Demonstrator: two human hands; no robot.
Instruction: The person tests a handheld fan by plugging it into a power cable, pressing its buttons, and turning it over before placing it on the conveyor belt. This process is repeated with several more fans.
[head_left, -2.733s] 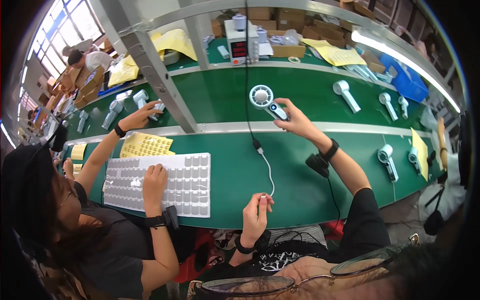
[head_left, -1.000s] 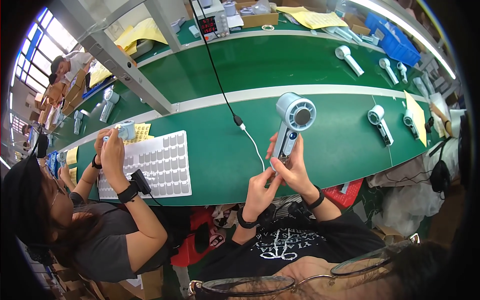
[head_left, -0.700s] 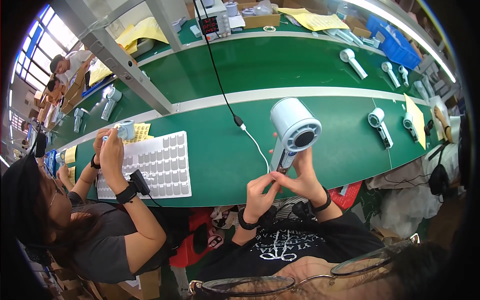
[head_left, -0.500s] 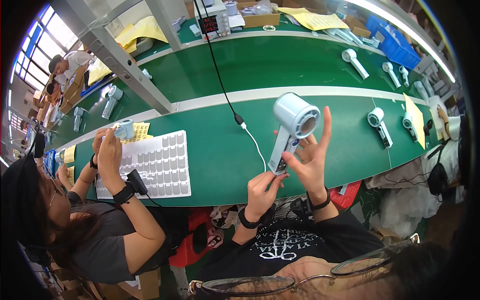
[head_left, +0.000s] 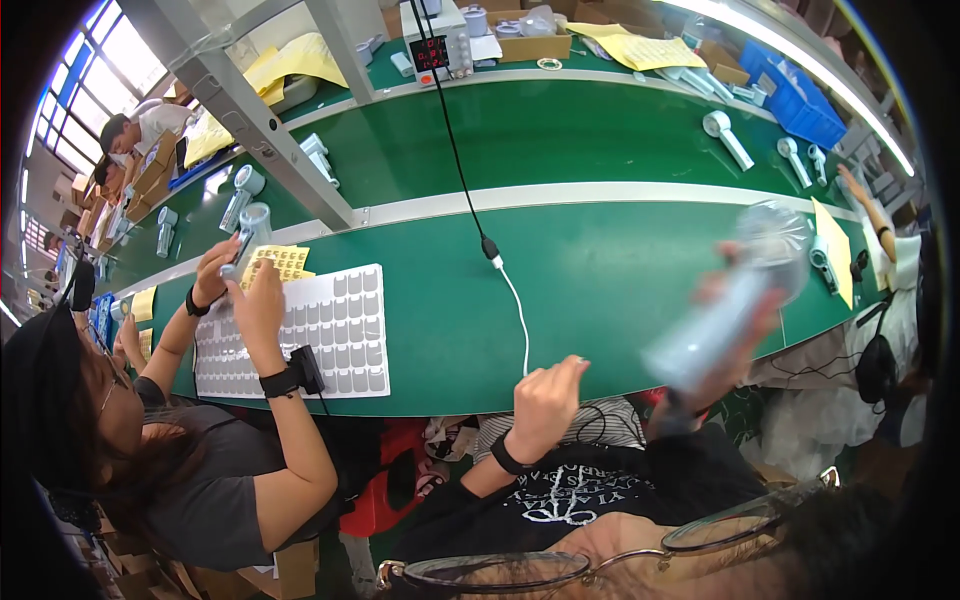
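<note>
While the right hand (head_left: 735, 366) grasps a pale-blue handheld fan (head_left: 712, 320) (blurred) over the right part of the green tabletop (head_left: 440, 300), the left hand (head_left: 546, 406) is curled beside a white cable (head_left: 519, 308), its hold impossible to make out

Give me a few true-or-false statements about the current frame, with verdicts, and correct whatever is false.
1. The right hand holds a light-blue handheld fan. True, though both are motion-blurred.
2. The left hand also touches that fan. False: it is apart from the fan, and the white cable runs down to it, the cable's end hidden.
3. The upper end of the white cable meets a black cord. True.
4. The blue plastic bin is at the upper left of the view. False: it is at the upper right.
5. A white sheet of grey pieces lies to the left of the left hand. True.
</note>
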